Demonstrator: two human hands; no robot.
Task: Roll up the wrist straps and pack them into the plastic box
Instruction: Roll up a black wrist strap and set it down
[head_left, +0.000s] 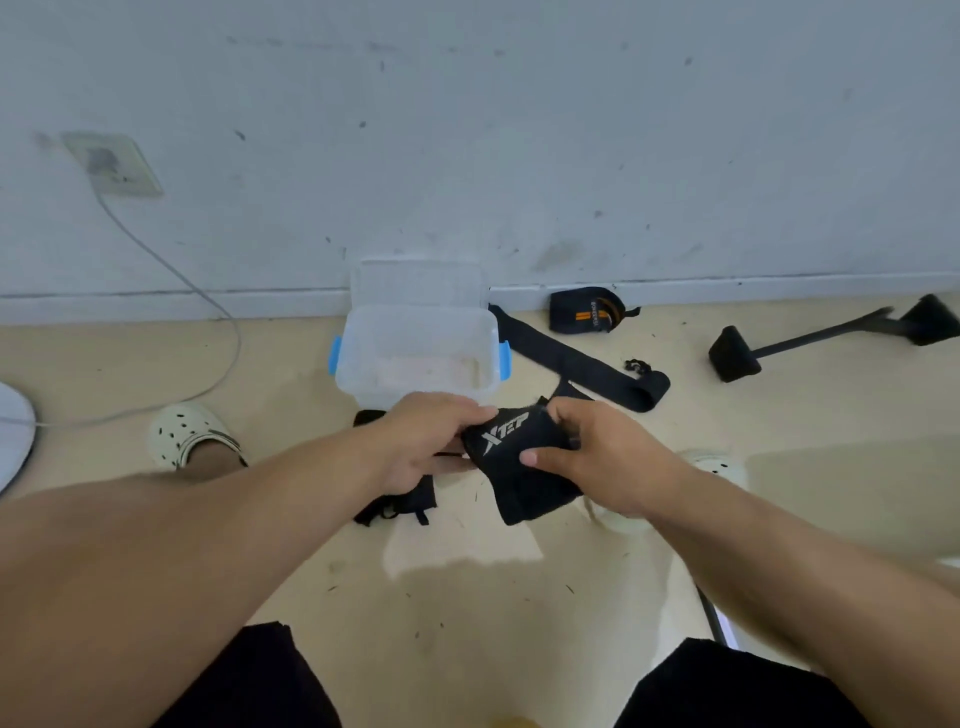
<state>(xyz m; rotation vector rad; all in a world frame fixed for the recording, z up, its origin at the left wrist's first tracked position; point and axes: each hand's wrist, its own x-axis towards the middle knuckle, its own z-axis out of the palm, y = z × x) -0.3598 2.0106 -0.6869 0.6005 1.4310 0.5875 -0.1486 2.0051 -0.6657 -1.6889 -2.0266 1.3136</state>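
Note:
Both hands hold a black wrist strap with white lettering just in front of the clear plastic box. My left hand grips its left end, and my right hand pinches its right side with thumb underneath. The strap's loose end hangs down below my hands. The box stands open on the floor with blue side clips, its clear lid leaning against the wall behind it. A long black strap lies unrolled to the box's right. A rolled black-and-orange strap sits by the baseboard.
Another black strap lies on the floor under my left hand. A black bar with padded ends lies at the right. A white cable runs from a wall socket across the floor at left. My feet in pale clogs flank the work spot.

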